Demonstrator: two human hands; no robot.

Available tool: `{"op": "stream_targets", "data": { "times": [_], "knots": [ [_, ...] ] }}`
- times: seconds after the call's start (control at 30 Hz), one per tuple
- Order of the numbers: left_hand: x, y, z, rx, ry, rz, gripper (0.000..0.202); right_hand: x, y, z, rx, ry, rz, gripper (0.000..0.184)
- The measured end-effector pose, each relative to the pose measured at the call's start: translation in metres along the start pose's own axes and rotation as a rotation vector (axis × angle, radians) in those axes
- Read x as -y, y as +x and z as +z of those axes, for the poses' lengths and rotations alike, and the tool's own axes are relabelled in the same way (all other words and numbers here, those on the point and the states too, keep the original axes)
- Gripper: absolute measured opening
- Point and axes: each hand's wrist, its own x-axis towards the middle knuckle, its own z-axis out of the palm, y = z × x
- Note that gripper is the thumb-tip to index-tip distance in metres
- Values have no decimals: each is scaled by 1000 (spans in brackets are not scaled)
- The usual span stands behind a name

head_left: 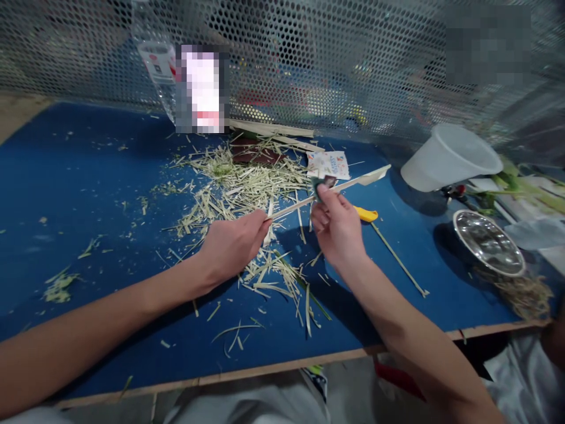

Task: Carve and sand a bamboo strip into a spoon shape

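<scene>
Fingers of the left hand (pixel 233 247) clench a pale reed strip (pixel 304 202); the right hand (pixel 338 227) pinches a green pad (pixel 316 187) against it above reed shreds (pixel 238 182).

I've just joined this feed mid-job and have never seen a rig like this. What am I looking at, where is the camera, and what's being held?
There's no machine here. These are a person's two bare hands, seen from a single camera worn on their head, looking forward and down. The left hand grips one end of a thin pale strip of plant stalk. The right hand pinches the strip further along, together with a small dark item I can't make out.

The surface is a blue board scattered with pale plant shreds. A yellow-handled tool lies partly under the right hand. To the right are a white plastic cup on its side and a metal bowl. A perforated metal screen stands behind.
</scene>
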Motion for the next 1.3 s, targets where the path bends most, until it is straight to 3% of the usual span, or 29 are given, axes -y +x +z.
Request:
{"op": "stream_targets", "data": {
  "times": [0.2,0.43,0.63,0.87,1.07,1.3],
  "knots": [
    [-3,0,1,3,26,0,43,-16,-20,17,135,-79,185,43],
    [-1,0,-2,93,-24,-64,45,3,9,-6,-12,-8,15,46],
    [-7,2,0,126,-9,-79,46,-16,-14,12,169,-104,232,43],
    [-1,1,-4,184,-100,-111,44,9,17,-13,-26,-113,-18,45],
    [-5,2,-2,188,-126,-135,38,-13,-12,10,157,-151,205,44],
    [-1,0,-3,150,-119,-107,40,15,17,-14,-42,-30,16,37]
  ]
}}
